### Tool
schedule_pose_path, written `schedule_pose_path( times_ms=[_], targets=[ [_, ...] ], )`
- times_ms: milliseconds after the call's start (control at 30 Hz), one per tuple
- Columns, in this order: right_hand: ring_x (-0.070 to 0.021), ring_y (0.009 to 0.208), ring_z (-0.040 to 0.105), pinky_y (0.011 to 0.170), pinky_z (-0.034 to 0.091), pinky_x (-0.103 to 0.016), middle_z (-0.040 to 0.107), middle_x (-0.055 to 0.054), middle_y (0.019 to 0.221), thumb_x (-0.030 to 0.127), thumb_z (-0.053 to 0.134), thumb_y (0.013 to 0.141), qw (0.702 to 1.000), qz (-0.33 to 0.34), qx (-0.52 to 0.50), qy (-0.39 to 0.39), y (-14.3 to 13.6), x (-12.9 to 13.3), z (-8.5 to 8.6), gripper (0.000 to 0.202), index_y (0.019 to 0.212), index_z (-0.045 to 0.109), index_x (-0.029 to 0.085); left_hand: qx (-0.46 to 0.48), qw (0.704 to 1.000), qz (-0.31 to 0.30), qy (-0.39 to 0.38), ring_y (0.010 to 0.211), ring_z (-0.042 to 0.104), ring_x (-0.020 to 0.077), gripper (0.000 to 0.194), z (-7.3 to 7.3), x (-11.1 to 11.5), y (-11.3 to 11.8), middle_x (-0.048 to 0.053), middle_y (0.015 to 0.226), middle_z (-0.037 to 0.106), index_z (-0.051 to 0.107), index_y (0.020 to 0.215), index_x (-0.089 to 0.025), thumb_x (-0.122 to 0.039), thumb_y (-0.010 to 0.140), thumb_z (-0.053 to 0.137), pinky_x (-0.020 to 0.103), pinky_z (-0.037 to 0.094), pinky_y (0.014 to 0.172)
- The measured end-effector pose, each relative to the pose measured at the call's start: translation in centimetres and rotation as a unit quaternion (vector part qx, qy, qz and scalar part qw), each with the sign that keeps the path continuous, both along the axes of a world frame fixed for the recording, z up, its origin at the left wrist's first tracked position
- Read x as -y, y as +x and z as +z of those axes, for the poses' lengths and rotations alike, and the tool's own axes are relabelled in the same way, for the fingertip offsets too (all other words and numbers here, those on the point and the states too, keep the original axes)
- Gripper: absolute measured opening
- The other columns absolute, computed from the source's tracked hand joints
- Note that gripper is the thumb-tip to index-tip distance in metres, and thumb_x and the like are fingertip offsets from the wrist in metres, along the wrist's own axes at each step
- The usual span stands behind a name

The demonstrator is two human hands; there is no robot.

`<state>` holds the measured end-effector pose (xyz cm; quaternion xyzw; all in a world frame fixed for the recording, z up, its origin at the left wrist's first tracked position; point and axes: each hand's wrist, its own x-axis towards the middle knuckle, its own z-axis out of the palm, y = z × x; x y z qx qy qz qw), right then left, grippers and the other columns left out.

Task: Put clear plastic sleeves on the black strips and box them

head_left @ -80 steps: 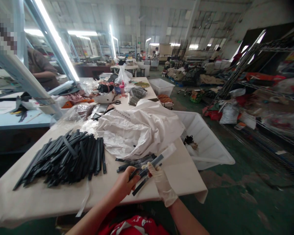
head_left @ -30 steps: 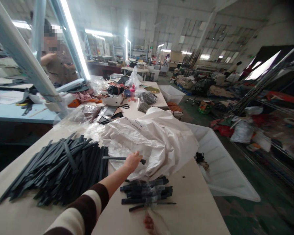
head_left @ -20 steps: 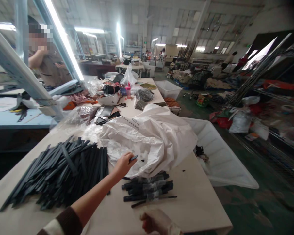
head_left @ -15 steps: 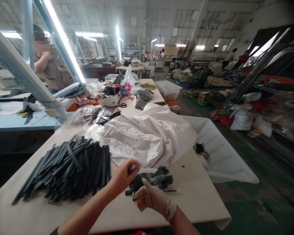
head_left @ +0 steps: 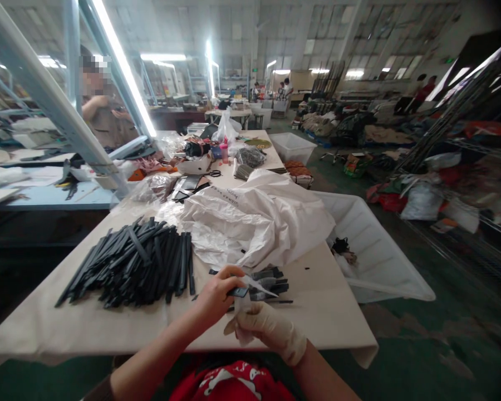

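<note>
Posts point(head_left: 50, 94) of a metal lamp frame are seen at the upper left, and one co-worker point(head_left: 108, 125) is partly screened by them. Below, one light-blue table point(head_left: 86, 196) is set. Left of centre, one heap of black strips point(head_left: 129, 262) is spread on the cream-covered worktable point(head_left: 87, 323); the overlapped strips cannot be counted. Toward the upper centre, one pair of scissors point(head_left: 214, 174) and one pink bottle point(head_left: 224, 152) are seen. At the lower centre, one black strip point(head_left: 239, 292) is held in a close pinch by the bare left hand point(head_left: 217, 295). Translucent film point(head_left: 242, 312) is gripped by the gloved right hand point(head_left: 271, 328); whether it is one piece or two cannot be told. Taped black bundles point(head_left: 275, 281) are partly hidden behind the hands, their number uncertain. The table beyond is blocked by one crumpled white sack point(head_left: 254, 223). Two white plastic tubs are counted: a farther tub point(head_left: 292, 146), above centre, and a nearer tub point(head_left: 379, 250) at the right, its left side partly covered by the sack.
</note>
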<state>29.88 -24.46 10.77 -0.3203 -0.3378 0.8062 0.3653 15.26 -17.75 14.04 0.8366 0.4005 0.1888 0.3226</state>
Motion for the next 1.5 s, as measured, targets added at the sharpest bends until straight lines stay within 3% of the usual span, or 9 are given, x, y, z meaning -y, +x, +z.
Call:
schedule_pose_path(
  times_ms=[200, 333, 433, 633, 833, 1000, 1200, 1400, 1500],
  targets=[
    [-0.0095, 0.051, 0.043, 0.053, 0.038, -0.025, 0.052, 0.003, 0.055, 0.040, 0.071, 0.065, 0.943, -0.324, -0.066, -0.033, 1.9, -0.6, -0.3, 0.026, 0.060, 0.058, 0.018, -0.001, 0.993, 0.071, -0.090, 0.068, 0.052, 0.0138, 0.021, -0.5, 0.7, 2.2, 0.002, 0.076, 0.055, 0.055, 0.079, -0.017, -0.034, 0.081, 0.043, 0.025, 0.044, 0.064],
    [-0.0078, 0.051, 0.045, 0.050, 0.039, -0.022, 0.049, 0.005, 0.053, 0.047, 0.071, 0.062, 0.908, -0.395, -0.103, -0.089, 2.5, -1.6, -1.0, 0.034, 0.062, 0.059, 0.016, 0.018, 0.939, -0.036, -0.341, 0.039, 0.035, 0.0050, 0.031, 0.6, 3.4, 3.8, -0.005, 0.057, 0.047, 0.049, 0.072, -0.017, -0.043, 0.082, 0.037, 0.018, 0.028, 0.038],
    [-0.0078, 0.046, 0.045, 0.045, 0.038, -0.022, 0.050, 0.004, 0.051, 0.053, 0.070, 0.059, 0.889, -0.430, -0.106, -0.121, 2.1, -1.7, -0.5, 0.040, 0.064, 0.059, 0.015, 0.061, 0.919, -0.028, -0.388, 0.035, 0.031, 0.0032, 0.029, 0.9, 5.0, 5.3, -0.006, 0.055, 0.045, 0.048, 0.069, -0.016, -0.040, 0.080, 0.038, 0.018, 0.021, 0.035],
    [-0.0104, 0.045, 0.047, 0.038, 0.034, -0.022, 0.058, 0.001, 0.056, 0.059, 0.064, 0.062, 0.901, -0.432, -0.003, -0.045, 1.0, -0.6, 0.4, 0.044, 0.070, 0.061, 0.015, 0.102, 0.895, 0.004, -0.433, 0.032, 0.028, 0.0021, 0.033, -0.6, 4.8, 6.3, -0.007, 0.051, 0.042, 0.046, 0.066, -0.016, -0.046, 0.079, 0.038, 0.018, 0.019, 0.031],
    [-0.0098, 0.043, 0.043, 0.040, 0.033, -0.023, 0.057, 0.000, 0.049, 0.051, 0.071, 0.057, 0.926, -0.365, 0.092, 0.015, 2.2, 0.5, -2.2, 0.039, 0.064, 0.066, 0.013, 0.097, 0.859, -0.001, -0.503, 0.036, 0.034, 0.0023, 0.032, -1.9, 4.9, 4.3, -0.007, 0.055, 0.045, 0.048, 0.071, -0.016, -0.048, 0.071, 0.051, 0.016, 0.024, 0.033],
    [-0.0095, 0.049, 0.043, 0.048, 0.036, -0.024, 0.059, 0.000, 0.055, 0.054, 0.071, 0.056, 0.874, -0.471, 0.118, 0.002, 4.4, 0.3, -3.6, 0.042, 0.068, 0.069, 0.014, 0.039, 0.905, 0.014, -0.424, 0.044, 0.046, 0.0068, 0.030, -2.0, 6.1, 2.4, -0.006, 0.053, 0.050, 0.050, 0.083, -0.015, -0.044, 0.074, 0.046, 0.018, 0.034, 0.043],
    [-0.0146, 0.063, 0.052, 0.065, 0.042, -0.029, 0.062, -0.002, 0.065, 0.054, 0.070, 0.058, 0.939, -0.326, 0.100, 0.054, 1.3, 1.6, -3.8, 0.040, 0.069, 0.068, 0.015, 0.037, 0.939, 0.041, -0.341, 0.037, 0.037, 0.0061, 0.034, -2.3, 6.4, 1.4, -0.008, 0.046, 0.042, 0.047, 0.076, -0.017, -0.048, 0.079, 0.035, 0.017, 0.030, 0.038],
    [-0.0166, 0.068, 0.055, 0.064, 0.044, -0.029, 0.065, -0.005, 0.077, 0.064, 0.049, 0.072, 0.922, -0.385, 0.026, -0.018, 1.1, 1.7, -4.1, 0.054, 0.089, 0.068, 0.017, 0.044, 0.941, 0.030, -0.334, 0.031, 0.027, 0.0049, 0.045, -3.0, 6.4, 2.3, -0.011, 0.037, 0.035, 0.047, 0.071, -0.017, -0.059, 0.079, 0.031, 0.018, 0.022, 0.037],
    [-0.0174, 0.068, 0.055, 0.065, 0.044, -0.030, 0.064, -0.005, 0.073, 0.061, 0.057, 0.068, 0.948, -0.316, 0.019, -0.005, 0.8, 1.8, -4.9, 0.052, 0.088, 0.068, 0.015, 0.058, 0.943, 0.033, -0.326, 0.032, 0.026, 0.0053, 0.045, -3.7, 6.2, 2.9, -0.010, 0.036, 0.032, 0.044, 0.065, -0.019, -0.061, 0.077, 0.032, 0.018, 0.020, 0.036]
  ],
)
